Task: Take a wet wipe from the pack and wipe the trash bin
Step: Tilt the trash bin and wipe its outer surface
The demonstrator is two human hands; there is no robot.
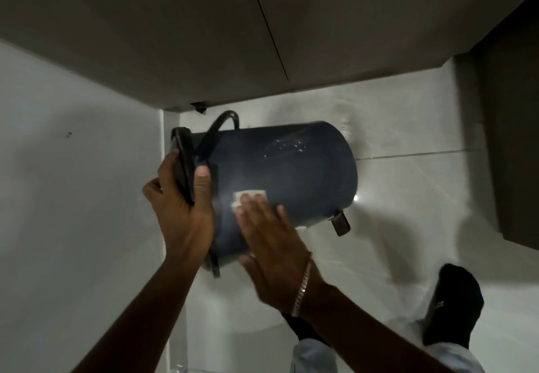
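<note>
A dark blue round trash bin (291, 165) is tipped on its side above the white floor, its black lid rim to the left and its black foot pedal (340, 223) at the lower right. My left hand (180, 203) grips the lid rim, thumb on the bin's body. My right hand (271, 241) lies flat on the bin's side, pressing a white wet wipe (249, 196) under the fingers; only the wipe's top edge shows. A wet streak glints higher on the bin. The wipe pack is out of view.
Brown cabinet doors (204, 37) run along the back, and a dark cabinet side (513, 139) stands at the right. A white wall panel (73, 183) fills the left. My black-socked foot (452, 305) rests on the tiled floor at the lower right.
</note>
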